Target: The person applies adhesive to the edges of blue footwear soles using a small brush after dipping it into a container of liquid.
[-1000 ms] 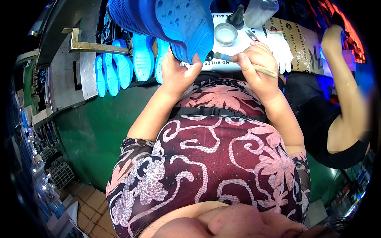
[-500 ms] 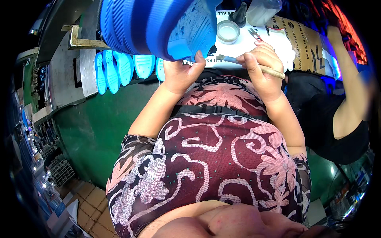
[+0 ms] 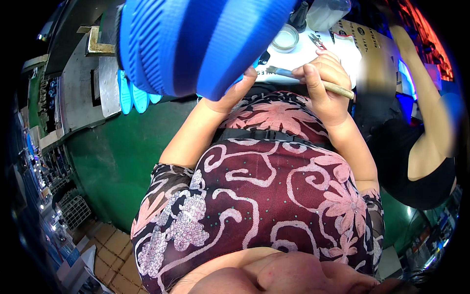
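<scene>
A large blue moulded foam shoe with ridged sides fills the upper middle, close to the camera. My left hand grips its lower edge; most of the fingers are hidden behind it. To the right, my right hand is closed around a brush with a pale handle, its bristle end pointing left toward the shoe but apart from it. A small pair of metal snips with red on it shows just beyond my right fingers.
A white work surface carries a round dish, a dark nozzle bottle and a clear container. Light-blue soles line the left edge. Another person's arm is at right, beside printed cardboard.
The blue shoe has turned in my left hand, so its ridged outside now faces up and its inside is hidden. It covers more of the light-blue soles. My right hand stays nearly still.
</scene>
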Demonstrator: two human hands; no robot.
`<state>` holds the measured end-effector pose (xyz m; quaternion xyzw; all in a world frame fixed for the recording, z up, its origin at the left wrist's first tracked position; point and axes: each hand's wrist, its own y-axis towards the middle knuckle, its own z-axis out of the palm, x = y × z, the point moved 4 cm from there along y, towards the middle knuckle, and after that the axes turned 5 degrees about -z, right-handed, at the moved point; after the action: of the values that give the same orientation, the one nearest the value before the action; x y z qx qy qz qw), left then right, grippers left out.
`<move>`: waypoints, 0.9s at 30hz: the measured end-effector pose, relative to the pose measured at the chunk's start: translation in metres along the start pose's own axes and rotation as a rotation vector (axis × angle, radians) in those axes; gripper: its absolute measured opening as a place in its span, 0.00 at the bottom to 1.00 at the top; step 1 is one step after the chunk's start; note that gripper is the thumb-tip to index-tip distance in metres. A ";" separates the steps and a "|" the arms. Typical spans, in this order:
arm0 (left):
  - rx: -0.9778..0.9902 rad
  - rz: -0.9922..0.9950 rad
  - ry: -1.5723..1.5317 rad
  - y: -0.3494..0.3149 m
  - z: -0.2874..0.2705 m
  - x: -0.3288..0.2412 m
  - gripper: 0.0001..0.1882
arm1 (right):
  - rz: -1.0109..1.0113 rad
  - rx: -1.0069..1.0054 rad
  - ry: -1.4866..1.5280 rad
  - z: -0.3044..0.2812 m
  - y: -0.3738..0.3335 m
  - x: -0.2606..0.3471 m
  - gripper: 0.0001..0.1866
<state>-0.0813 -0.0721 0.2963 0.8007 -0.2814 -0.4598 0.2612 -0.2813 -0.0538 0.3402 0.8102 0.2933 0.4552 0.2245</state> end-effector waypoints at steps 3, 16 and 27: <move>-0.002 -0.021 -0.007 -0.002 0.003 0.000 0.20 | -0.027 -0.074 0.015 0.000 0.004 -0.003 0.12; 0.018 -0.089 -0.005 -0.002 -0.010 0.008 0.21 | 0.032 -0.130 -0.058 -0.018 -0.004 0.000 0.11; 0.536 -0.811 -1.039 0.082 -0.017 -0.043 0.47 | 0.218 -0.353 -0.077 -0.058 -0.044 -0.043 0.13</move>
<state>-0.1011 -0.0975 0.3848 0.5563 -0.1531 -0.7579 -0.3044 -0.3609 -0.0454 0.3143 0.8020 0.1109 0.4897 0.3234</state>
